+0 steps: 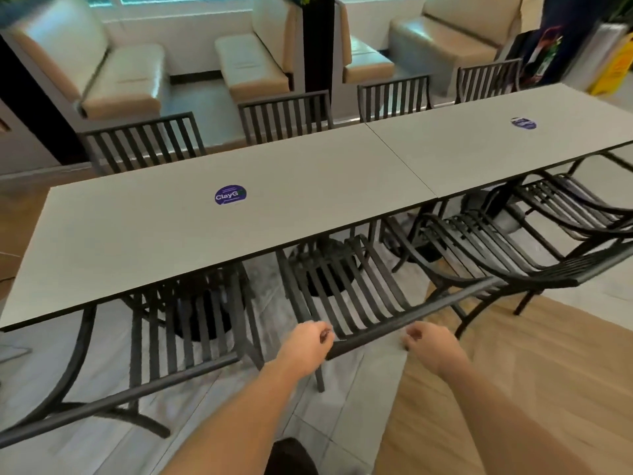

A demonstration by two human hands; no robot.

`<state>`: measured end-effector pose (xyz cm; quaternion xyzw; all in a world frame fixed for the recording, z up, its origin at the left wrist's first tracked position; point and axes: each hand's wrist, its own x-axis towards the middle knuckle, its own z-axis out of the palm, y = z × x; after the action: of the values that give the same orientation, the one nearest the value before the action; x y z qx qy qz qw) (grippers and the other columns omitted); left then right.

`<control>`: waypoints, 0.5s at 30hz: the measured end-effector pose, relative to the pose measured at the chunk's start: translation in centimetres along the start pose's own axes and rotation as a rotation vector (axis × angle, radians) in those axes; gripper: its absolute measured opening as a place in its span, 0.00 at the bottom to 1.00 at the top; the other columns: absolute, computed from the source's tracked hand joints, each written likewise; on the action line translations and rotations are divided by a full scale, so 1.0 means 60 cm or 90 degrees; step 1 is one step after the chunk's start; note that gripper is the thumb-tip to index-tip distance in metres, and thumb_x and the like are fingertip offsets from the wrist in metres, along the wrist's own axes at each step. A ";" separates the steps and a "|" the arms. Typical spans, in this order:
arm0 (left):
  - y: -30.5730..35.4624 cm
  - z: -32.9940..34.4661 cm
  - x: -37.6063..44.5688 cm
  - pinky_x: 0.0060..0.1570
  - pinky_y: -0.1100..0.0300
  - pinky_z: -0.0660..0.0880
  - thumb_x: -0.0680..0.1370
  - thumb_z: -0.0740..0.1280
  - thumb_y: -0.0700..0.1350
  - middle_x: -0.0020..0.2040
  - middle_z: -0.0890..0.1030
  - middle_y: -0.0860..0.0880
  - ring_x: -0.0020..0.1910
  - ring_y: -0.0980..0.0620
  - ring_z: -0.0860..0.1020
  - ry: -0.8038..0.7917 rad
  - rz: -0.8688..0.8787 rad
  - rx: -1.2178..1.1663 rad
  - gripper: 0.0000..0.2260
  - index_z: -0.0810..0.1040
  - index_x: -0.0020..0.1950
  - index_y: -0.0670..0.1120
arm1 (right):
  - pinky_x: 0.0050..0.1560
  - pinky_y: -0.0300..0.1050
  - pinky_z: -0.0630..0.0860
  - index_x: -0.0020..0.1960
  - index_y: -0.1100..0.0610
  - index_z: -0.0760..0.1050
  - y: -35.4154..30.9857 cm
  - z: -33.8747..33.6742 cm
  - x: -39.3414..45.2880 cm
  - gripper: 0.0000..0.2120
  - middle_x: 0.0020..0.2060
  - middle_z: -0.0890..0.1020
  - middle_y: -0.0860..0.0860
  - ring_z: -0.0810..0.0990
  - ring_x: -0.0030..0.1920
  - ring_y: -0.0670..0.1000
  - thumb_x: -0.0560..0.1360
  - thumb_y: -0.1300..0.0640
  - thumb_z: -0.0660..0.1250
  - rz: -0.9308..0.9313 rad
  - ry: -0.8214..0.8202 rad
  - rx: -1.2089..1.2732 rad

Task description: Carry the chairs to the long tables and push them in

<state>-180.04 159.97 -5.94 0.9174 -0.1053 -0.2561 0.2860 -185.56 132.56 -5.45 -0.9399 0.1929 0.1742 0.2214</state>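
Your left hand [305, 347] and right hand [432, 347] hover by the black slatted metal chair's [359, 296] top rail, fingers loosely curled, holding nothing, beside the long grey worktop [171, 231].

Two long tables [171, 231] [513, 142] stood end to end, each bearing one round purple sticker [230, 195] [523, 123], two in all. Eight black slatted chairs showed: four on the near side [191, 323] [346, 286] [479, 248] [575, 204] and four on the far side [144, 140] [286, 114] [394, 97] [488, 78]. Four cream booth seats [113, 80] [253, 66] [368, 68] [445, 39] lined the back. Two hands [305, 344] [433, 344] were in view, and one yellow floor sign [613, 66].
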 end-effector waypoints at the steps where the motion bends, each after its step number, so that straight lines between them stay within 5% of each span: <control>1: 0.011 0.008 0.006 0.61 0.56 0.77 0.85 0.61 0.51 0.62 0.81 0.51 0.58 0.52 0.80 -0.006 0.000 0.003 0.16 0.78 0.72 0.51 | 0.53 0.48 0.81 0.58 0.49 0.80 0.012 -0.007 0.010 0.12 0.46 0.82 0.44 0.81 0.48 0.46 0.79 0.45 0.66 -0.003 0.001 -0.002; 10: 0.058 -0.003 0.115 0.59 0.53 0.80 0.86 0.60 0.50 0.59 0.82 0.49 0.53 0.52 0.82 -0.055 0.021 0.052 0.16 0.76 0.73 0.49 | 0.54 0.48 0.81 0.60 0.48 0.78 0.016 -0.060 0.114 0.13 0.48 0.82 0.44 0.81 0.49 0.46 0.78 0.45 0.68 -0.012 0.001 -0.004; 15: 0.081 -0.017 0.171 0.62 0.58 0.77 0.86 0.60 0.51 0.65 0.81 0.50 0.60 0.53 0.80 -0.065 0.018 0.057 0.17 0.75 0.74 0.51 | 0.54 0.46 0.80 0.61 0.48 0.78 0.020 -0.081 0.168 0.13 0.48 0.82 0.43 0.80 0.48 0.45 0.78 0.45 0.69 -0.012 -0.029 -0.005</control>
<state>-171.04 153.00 -6.65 0.9135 -0.1437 -0.2934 0.2424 -176.21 126.31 -5.94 -0.9384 0.1780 0.1940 0.2240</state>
